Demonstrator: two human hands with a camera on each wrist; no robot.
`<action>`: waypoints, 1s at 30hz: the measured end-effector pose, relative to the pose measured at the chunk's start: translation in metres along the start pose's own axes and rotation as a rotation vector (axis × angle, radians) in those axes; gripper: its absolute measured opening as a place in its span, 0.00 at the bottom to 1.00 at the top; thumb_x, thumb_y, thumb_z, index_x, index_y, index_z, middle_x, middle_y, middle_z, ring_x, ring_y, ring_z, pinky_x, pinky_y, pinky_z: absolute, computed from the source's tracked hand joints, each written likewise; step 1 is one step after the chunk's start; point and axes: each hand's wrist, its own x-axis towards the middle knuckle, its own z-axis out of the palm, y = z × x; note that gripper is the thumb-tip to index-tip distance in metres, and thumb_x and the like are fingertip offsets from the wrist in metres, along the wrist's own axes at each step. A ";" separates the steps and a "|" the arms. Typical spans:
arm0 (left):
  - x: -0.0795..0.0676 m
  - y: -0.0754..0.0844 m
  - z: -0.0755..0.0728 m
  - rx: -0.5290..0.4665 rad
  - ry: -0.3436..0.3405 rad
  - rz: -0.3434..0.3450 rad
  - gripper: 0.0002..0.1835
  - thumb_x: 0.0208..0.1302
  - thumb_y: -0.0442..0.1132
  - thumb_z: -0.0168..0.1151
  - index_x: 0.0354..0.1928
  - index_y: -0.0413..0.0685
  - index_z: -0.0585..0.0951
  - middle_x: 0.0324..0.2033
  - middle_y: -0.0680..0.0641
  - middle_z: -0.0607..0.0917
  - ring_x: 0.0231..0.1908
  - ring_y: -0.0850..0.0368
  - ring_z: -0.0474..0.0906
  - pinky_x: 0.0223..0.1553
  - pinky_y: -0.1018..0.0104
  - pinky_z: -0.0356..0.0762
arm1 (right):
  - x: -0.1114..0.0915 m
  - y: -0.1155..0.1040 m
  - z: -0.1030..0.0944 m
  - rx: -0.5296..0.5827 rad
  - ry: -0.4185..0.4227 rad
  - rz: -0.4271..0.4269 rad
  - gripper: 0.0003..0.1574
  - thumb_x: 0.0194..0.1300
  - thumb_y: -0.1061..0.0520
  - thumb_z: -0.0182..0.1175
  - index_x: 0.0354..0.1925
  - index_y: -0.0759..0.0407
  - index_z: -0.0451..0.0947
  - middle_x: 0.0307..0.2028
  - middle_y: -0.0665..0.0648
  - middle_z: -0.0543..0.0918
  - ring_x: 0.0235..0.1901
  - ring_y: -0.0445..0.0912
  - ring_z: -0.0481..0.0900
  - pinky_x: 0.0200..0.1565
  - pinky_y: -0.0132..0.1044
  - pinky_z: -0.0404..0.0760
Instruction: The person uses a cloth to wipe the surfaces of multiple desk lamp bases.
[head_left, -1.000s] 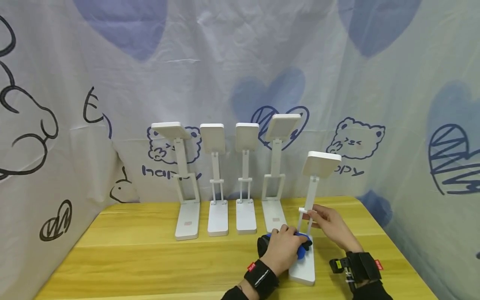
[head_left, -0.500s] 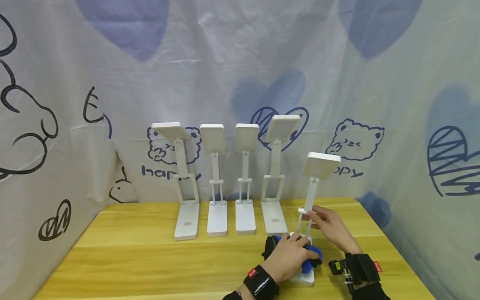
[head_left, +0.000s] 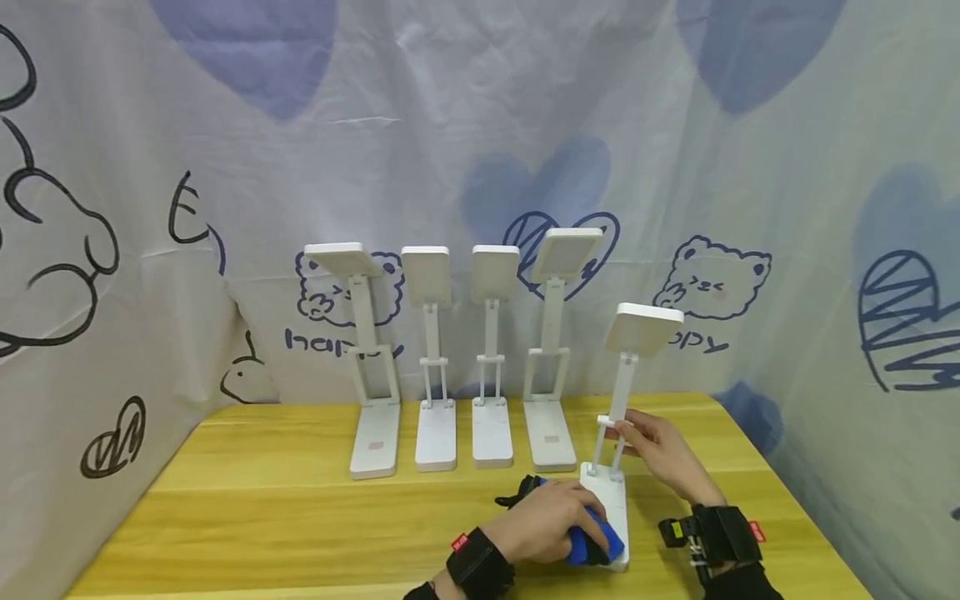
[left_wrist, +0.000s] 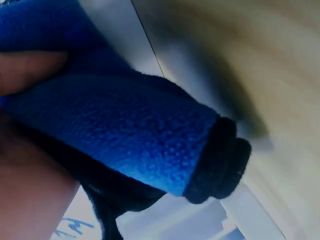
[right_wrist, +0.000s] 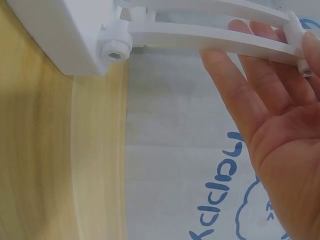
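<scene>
A white folding phone stand (head_left: 643,329) stands at the front right of the table, tilted plate on top. My right hand (head_left: 667,454) holds its upright at the crossbar, and in the right wrist view the fingers reach behind the two thin struts (right_wrist: 210,37) with the thumb at the joint. My left hand (head_left: 547,521) grips a bunched blue cloth (head_left: 581,546) with black edging against the lower part of the stand's base (head_left: 603,492). In the left wrist view the fuzzy cloth (left_wrist: 135,130) fills the middle, and fingers show at the left edge.
Several more white phone stands stand in a row at the table's back: far-left stand (head_left: 375,442), second (head_left: 435,437), third (head_left: 491,433) and the one nearest my hands (head_left: 550,433). Behind the wooden table (head_left: 300,517) hangs a printed curtain (head_left: 420,125).
My left hand and the cloth have slid down the base toward me and slightly left, uncovering the base's upper part. My right hand has stayed on the upright.
</scene>
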 end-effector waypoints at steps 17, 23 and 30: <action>0.007 -0.005 0.008 0.243 0.117 -0.256 0.25 0.60 0.36 0.67 0.54 0.79 0.82 0.53 0.59 0.81 0.50 0.61 0.73 0.53 0.57 0.76 | -0.001 -0.004 -0.001 0.014 0.012 0.060 0.33 0.76 0.44 0.47 0.66 0.67 0.69 0.55 0.70 0.80 0.57 0.62 0.79 0.54 0.46 0.81; 0.019 -0.001 0.013 0.286 0.145 -0.274 0.25 0.58 0.39 0.69 0.54 0.80 0.82 0.52 0.60 0.80 0.48 0.61 0.72 0.48 0.60 0.75 | -0.001 -0.004 0.001 0.019 0.022 0.069 0.31 0.76 0.46 0.48 0.65 0.65 0.71 0.56 0.70 0.80 0.57 0.64 0.77 0.54 0.48 0.81; 0.030 0.005 0.015 0.293 0.169 -0.270 0.23 0.59 0.41 0.68 0.53 0.79 0.82 0.50 0.60 0.81 0.46 0.62 0.73 0.46 0.60 0.76 | 0.001 -0.005 0.001 0.028 0.029 0.091 0.32 0.76 0.46 0.47 0.67 0.65 0.69 0.57 0.70 0.79 0.57 0.61 0.78 0.54 0.51 0.80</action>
